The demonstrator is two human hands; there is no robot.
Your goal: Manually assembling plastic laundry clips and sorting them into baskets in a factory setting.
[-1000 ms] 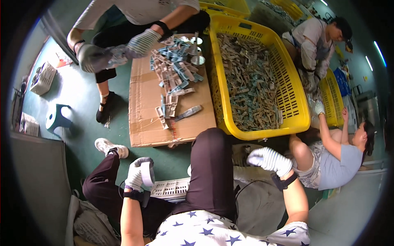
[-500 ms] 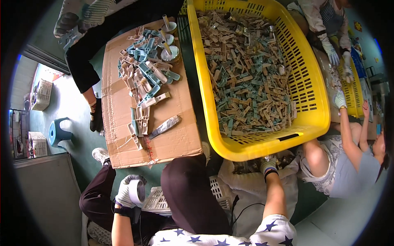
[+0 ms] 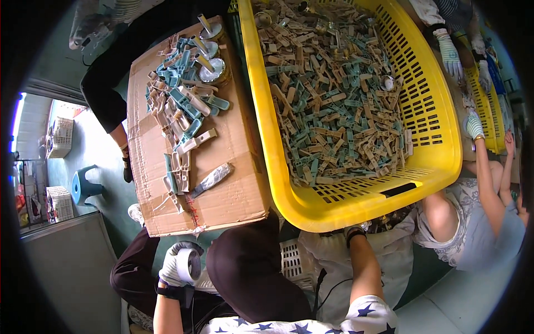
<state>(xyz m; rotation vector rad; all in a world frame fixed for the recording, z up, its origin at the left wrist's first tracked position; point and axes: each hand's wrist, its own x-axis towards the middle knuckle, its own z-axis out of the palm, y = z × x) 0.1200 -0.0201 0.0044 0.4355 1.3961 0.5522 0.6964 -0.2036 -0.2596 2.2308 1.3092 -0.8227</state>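
A: We're sitting with the big yellow basket (image 3: 356, 200) of clips just ahead of our right hand (image 3: 356, 229), which is tucking under its rim. Fingers hidden, can't tell.

B: And our gloved left hand (image 3: 177, 267) is curling around the tape roll (image 3: 189, 265) by our knee, probably keeping it handy, its hole facing right.

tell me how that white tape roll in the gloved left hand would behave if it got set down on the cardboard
The white tape roll in the left hand is round, so on edge it would probably roll across the cardboard sheet; laid flat it should stay put. It looks rigid and fairly light, since a few fingers hold it.
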